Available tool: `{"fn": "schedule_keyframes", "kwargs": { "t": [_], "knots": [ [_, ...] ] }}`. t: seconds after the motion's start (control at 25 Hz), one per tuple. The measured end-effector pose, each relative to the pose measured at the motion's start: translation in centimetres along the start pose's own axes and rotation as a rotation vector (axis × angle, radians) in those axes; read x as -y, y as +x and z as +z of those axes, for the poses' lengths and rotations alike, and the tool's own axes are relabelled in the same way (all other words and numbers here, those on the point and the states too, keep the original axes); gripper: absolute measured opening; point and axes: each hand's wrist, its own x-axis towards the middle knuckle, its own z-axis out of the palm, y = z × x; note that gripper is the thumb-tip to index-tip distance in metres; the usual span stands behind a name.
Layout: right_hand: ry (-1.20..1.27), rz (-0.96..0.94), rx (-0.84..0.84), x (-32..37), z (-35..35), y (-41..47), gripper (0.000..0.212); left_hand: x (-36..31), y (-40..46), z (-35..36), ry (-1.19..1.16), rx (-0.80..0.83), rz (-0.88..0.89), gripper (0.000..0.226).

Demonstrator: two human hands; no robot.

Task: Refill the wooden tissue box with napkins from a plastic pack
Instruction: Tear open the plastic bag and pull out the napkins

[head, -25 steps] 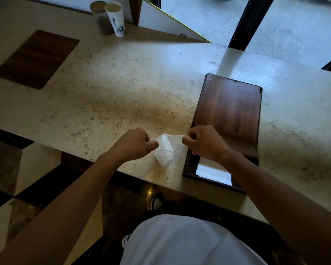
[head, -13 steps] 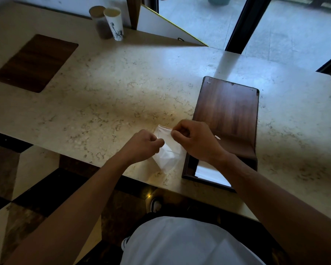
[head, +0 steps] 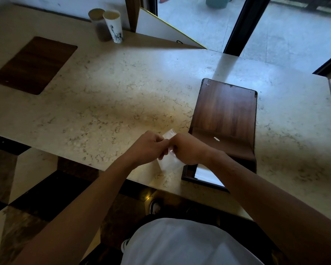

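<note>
A thin, translucent plastic pack (head: 169, 163) hangs over the marble counter's near edge, pinched from both sides. My left hand (head: 147, 148) and my right hand (head: 189, 149) are closed on its upper part, knuckles almost touching. Just to the right lies the dark wooden tissue box (head: 225, 113), its lid part way open. White napkins (head: 206, 174) show in the open near end, partly hidden by my right forearm.
The marble counter (head: 122, 96) runs left to right. A dark wooden mat (head: 33, 64) lies at the far left. Two paper cups (head: 108, 25) stand at the back by the wall. A white board (head: 164, 31) leans behind them.
My hands have come together on the plastic pack, which is now bunched narrower between them. The view has shifted slightly; the tissue box has not moved.
</note>
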Motion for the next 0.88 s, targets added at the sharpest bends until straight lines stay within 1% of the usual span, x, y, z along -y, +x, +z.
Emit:
{"fn": "schedule_keyframes", "kwargs": {
  "t": [0.16,0.28,0.32,0.4,0.44,0.52,0.6,0.68,0.72,0.8,0.84,0.88],
  "knots": [
    [0.055,-0.021,0.05,-0.6,0.1,-0.2,0.024,-0.1,-0.1,0.5,-0.025,0.032,0.06,0.04],
    [0.131,-0.044,0.027,-1.6,0.0,-0.7,0.018,0.3,-0.2,0.7,-0.106,0.067,0.055,0.037],
    [0.147,-0.043,0.008,-2.0,0.0,-0.9,0.023,0.6,-0.2,0.7,-0.129,0.031,0.038,0.037],
    [0.187,-0.046,-0.031,-2.8,-0.2,-1.2,0.036,1.8,0.1,0.6,-0.138,-0.103,-0.018,0.037],
    [0.227,-0.051,-0.047,-3.2,-0.3,-1.4,0.036,2.5,0.3,0.5,-0.138,-0.166,-0.057,0.037],
    [0.313,-0.066,-0.068,-3.8,-0.7,-1.8,0.023,4.0,0.6,0.5,-0.144,-0.257,-0.161,0.033],
    [0.388,-0.069,-0.073,-4.2,-1.4,-2.3,0.012,5.3,1.0,0.3,-0.164,-0.296,-0.253,0.033],
    [0.485,-0.082,-0.083,-4.6,-1.9,-2.7,0.004,6.1,1.2,0.1,-0.237,-0.287,-0.309,0.043],
    [0.54,-0.099,-0.091,-4.8,-2.2,-2.9,0.006,6.3,1.3,0.0,-0.303,-0.267,-0.321,0.05],
    [0.644,-0.136,-0.105,-5.2,-2.5,-3.3,0.016,6.6,1.3,0.1,-0.499,-0.188,-0.294,0.063],
    [0.683,-0.155,-0.114,-5.3,-2.6,-3.6,0.021,6.7,1.2,0.1,-0.607,-0.14,-0.254,0.064],
    [0.714,-0.173,-0.122,-5.5,-2.7,-3.8,0.027,6.7,1.2,0.1,-0.705,-0.1,-0.213,0.06]
  ]
}}
